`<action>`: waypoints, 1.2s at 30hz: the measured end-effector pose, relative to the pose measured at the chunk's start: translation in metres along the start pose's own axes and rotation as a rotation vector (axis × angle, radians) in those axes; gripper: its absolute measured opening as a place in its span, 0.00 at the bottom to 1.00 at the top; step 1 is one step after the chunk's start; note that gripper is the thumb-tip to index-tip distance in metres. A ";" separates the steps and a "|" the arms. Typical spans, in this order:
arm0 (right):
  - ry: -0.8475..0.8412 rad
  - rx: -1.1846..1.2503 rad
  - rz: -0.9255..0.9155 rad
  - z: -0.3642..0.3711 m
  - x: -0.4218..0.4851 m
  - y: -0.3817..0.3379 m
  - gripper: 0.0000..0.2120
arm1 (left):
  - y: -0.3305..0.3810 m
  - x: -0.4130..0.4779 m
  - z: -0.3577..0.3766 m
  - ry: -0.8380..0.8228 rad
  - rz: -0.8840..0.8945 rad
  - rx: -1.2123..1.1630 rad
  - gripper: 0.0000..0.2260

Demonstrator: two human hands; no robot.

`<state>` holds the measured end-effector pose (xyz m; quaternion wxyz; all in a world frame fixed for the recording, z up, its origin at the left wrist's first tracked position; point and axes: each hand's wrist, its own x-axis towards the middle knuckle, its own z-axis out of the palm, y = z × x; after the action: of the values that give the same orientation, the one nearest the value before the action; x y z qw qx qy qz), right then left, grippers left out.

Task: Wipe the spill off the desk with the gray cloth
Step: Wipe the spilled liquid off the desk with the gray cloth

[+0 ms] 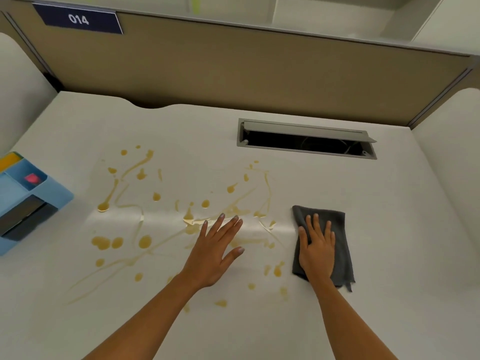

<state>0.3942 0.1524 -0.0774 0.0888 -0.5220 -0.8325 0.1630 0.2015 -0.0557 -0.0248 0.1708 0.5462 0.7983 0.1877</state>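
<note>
So, quick rundown, everything placed relative to the cable hatch:
Desk: white, smooth and matte desk (389, 229), with a soft band of glare running across it nearer the camera than the cable hatch (306, 138).
Cable hatch: gray metal-looking frame set into the desk, long rectangle, flap tipped up; inside is just black, maybe a cable in there, can't really tell.
Room: tan fabric-looking partition (233, 68) stands right behind the hatch, with a dark blue "014" sign (79, 20) up at its far left. White shelving above it is cut off by the top edge.
Spill: amber, glossy spill (155, 216), drops and thin streaks, spread to the left of the hatch and nearer the camera. Some streaks are so faint their edges are hard to follow.
Gray cloth: dark gray cloth (337, 229), soft and slightly fuzzy, folded into a rough rectangle, lying flat on the desk straight in front of the hatch, just right of the spill's edge.
Right hand: right hand (317, 245) spread open, palm flat on the cloth, pressing it down rather than gripping.
Left hand: left hand (215, 250) open too, fingers straight and together, over the spill in front of the hatch's left end; touching or hovering, can't tell.
Organizer: light blue plastic organizer (52, 193) far left of the hatch, partly cut off, with something pink, something dark and a bit of yellow inside, too blurry to name.
</note>
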 end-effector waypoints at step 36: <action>-0.469 0.137 -0.873 0.013 0.032 -0.058 0.21 | -0.026 0.004 -0.011 0.017 -0.112 -0.070 0.26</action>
<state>0.3272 0.1554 -0.0687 -0.0067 -0.0671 -0.9582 0.2781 0.1736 -0.0620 -0.0286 0.1931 0.4928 0.8220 0.2103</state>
